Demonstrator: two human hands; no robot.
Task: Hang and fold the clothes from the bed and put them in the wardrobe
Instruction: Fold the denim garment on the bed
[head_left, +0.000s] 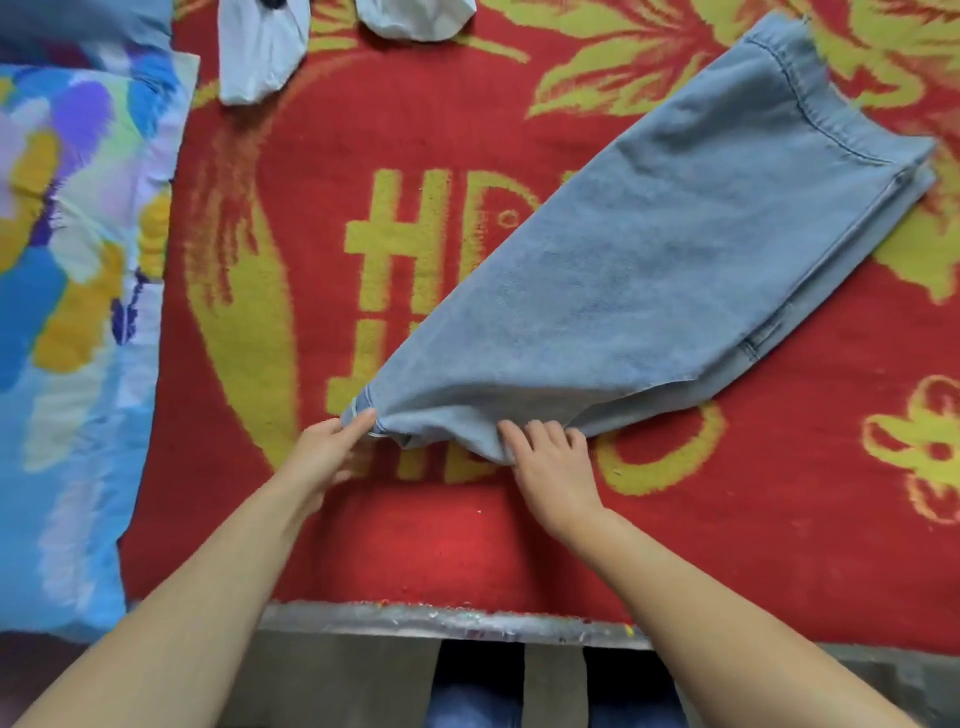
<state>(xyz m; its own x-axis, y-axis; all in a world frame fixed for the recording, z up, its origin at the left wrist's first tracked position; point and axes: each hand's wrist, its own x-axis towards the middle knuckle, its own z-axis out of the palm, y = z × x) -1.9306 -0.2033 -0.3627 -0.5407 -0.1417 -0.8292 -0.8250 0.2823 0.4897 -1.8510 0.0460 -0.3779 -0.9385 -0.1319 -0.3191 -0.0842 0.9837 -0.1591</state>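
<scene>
A pair of light blue denim jeans (649, 249) is laid diagonally across the bed, on a red blanket with yellow floral patterns (467, 545), already doubled lengthwise. Its near end is held at both corners: the edge is pinched by the left hand (324, 452), while the cloth is gripped by the curled fingers of the right hand (550, 457). The folding of this garment is judged to be only partly done; further folds are still needed. Two white garments (254, 47) are seen lying unfolded at the far edge of the bed, beside a multicoloured flowered pillow (67, 312). No wardrobe is visible, so nothing can be said to be put away.
</scene>
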